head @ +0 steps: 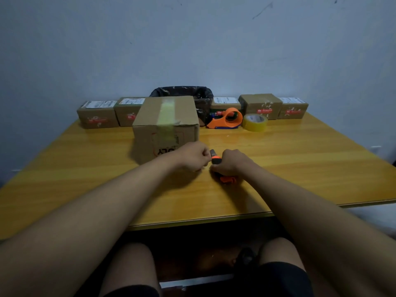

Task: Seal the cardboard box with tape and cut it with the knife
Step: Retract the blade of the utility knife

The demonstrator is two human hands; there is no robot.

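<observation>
Reading the table: we go from the left edge across.
Small parcels (97, 116): we see white shipping labels and red strips, print too small to read.
Cardboard box (166, 125): taped along the top seam, partial letters "OLY" upside down on front.
Left hand (190, 156): fingers pinch the knife's tip end.
Utility knife (215, 159): orange-black, just before the box.
Right hand (230, 163): we wrap the handle, steadying it, probably to ready the blade.
Tape dispenser (227, 118), tape roll (255, 122): parked behind, out of the way.

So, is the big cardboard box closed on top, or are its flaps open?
Closed. The big cardboard box has flat flaps, and a strip of tape runs across the top and down the front.
</observation>
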